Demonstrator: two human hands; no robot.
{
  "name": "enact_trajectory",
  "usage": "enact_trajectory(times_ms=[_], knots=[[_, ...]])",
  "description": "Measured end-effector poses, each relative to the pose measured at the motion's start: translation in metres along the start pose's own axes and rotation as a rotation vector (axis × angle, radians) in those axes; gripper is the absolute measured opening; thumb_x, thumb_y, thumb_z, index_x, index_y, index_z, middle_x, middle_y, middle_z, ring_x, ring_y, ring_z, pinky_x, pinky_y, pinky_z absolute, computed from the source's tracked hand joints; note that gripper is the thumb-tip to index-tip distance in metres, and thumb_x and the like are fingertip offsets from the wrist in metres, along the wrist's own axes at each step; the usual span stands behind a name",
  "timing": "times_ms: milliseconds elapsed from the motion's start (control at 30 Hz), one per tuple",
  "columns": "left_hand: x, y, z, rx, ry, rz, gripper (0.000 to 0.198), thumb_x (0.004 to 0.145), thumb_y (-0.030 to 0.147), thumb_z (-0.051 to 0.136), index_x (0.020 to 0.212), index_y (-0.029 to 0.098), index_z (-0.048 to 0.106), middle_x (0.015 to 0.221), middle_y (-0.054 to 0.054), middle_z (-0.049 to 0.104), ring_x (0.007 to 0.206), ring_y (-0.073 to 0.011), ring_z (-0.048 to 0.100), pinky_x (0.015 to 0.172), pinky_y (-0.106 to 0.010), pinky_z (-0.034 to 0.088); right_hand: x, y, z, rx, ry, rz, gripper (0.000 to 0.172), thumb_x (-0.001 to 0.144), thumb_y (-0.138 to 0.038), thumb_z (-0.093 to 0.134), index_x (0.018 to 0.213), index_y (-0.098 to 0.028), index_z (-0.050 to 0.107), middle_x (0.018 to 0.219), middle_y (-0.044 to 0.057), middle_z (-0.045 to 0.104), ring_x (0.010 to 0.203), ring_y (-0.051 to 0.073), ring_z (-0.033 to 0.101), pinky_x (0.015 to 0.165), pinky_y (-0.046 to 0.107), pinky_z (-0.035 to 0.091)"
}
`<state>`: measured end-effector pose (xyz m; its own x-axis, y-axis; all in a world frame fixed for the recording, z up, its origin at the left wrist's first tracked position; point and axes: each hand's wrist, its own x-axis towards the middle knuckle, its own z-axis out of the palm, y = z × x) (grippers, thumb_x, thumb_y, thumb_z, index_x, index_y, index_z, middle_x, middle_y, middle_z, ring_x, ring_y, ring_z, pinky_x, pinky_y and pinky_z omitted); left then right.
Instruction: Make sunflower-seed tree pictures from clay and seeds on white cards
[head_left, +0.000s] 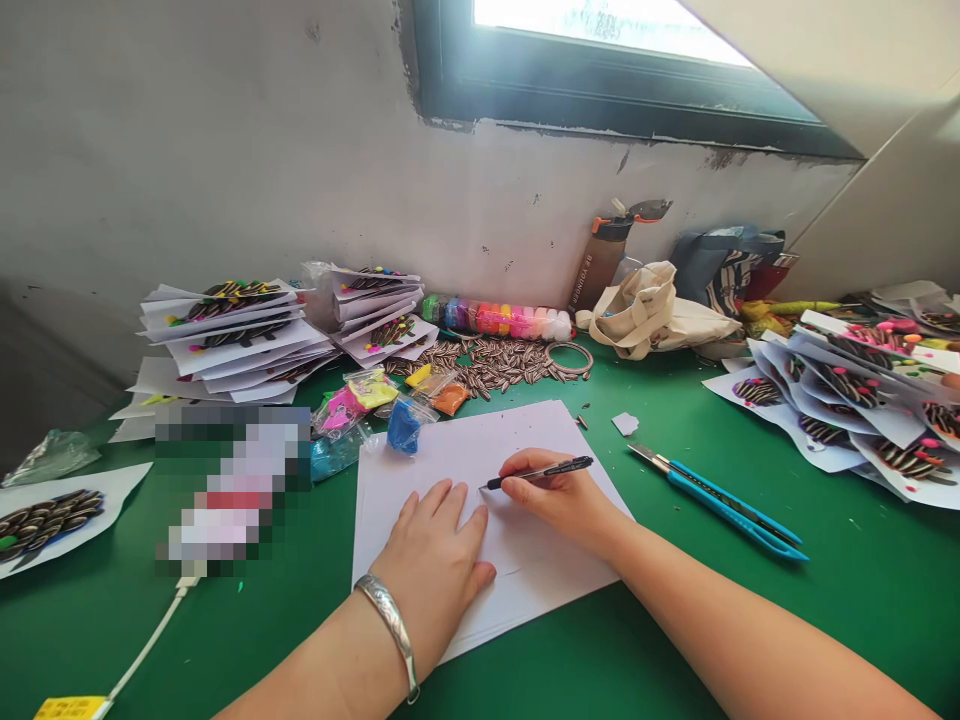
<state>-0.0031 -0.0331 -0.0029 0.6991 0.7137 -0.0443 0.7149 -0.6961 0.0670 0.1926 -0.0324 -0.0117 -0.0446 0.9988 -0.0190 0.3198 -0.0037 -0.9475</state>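
A white sheet of paper (525,440) lies on the green table (675,600) in front of me. My left hand (435,560) rests flat on the sheet with fingers stretched out, a silver bangle (390,625) on its wrist. My right hand (559,495) grips a black pen (536,473), its tip touching the paper just beyond my left fingertips.
A blue utility knife (720,500) lies right of the sheet. Behind the sheet are small bags of coloured clay (375,405), a heap of sunflower seeds (499,362), a row of clay tubs (495,318) and a ring (568,358). Stacks of seed-decorated sheets (232,335) sit left and right (855,400). A cloth bag (652,310) and bottle (600,265) stand by the wall.
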Motion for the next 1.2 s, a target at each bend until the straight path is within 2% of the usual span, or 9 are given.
enact_trajectory(times_ms=[367, 733, 1200], knots=[[-0.001, 0.0, 0.003, -0.017, 0.028, 0.003, 0.04, 0.08, 0.027, 0.063, 0.119, 0.02, 0.059, 0.13, -0.017, 0.055, 0.126, -0.0365, 0.044, 0.1, -0.058, 0.04, 0.0, 0.001, -0.001, -0.008, 0.015, 0.015, 0.013, 0.079, -0.029, 0.059, 0.085, -0.019, 0.066, 0.084, 0.002, 0.067, 0.077, 0.016, 0.059, 0.068, 0.027, 0.046], [0.001, 0.002, -0.008, -0.015, -0.044, -0.017, 0.041, 0.082, 0.029, 0.061, 0.122, 0.02, 0.057, 0.133, -0.016, 0.053, 0.127, -0.0351, 0.042, 0.101, -0.057, 0.038, -0.001, -0.002, 0.001, -0.021, 0.049, -0.003, 0.014, 0.077, -0.03, 0.06, 0.082, -0.019, 0.066, 0.081, 0.003, 0.067, 0.074, 0.016, 0.06, 0.066, 0.027, 0.047], [0.0, 0.001, 0.0, -0.026, 0.018, -0.008, 0.039, 0.081, 0.026, 0.061, 0.119, 0.02, 0.058, 0.13, -0.015, 0.053, 0.125, -0.0349, 0.043, 0.1, -0.057, 0.038, -0.001, -0.002, -0.005, -0.04, 0.125, 0.005, 0.013, 0.078, -0.03, 0.059, 0.08, -0.02, 0.066, 0.082, 0.003, 0.067, 0.076, 0.017, 0.06, 0.068, 0.028, 0.048]])
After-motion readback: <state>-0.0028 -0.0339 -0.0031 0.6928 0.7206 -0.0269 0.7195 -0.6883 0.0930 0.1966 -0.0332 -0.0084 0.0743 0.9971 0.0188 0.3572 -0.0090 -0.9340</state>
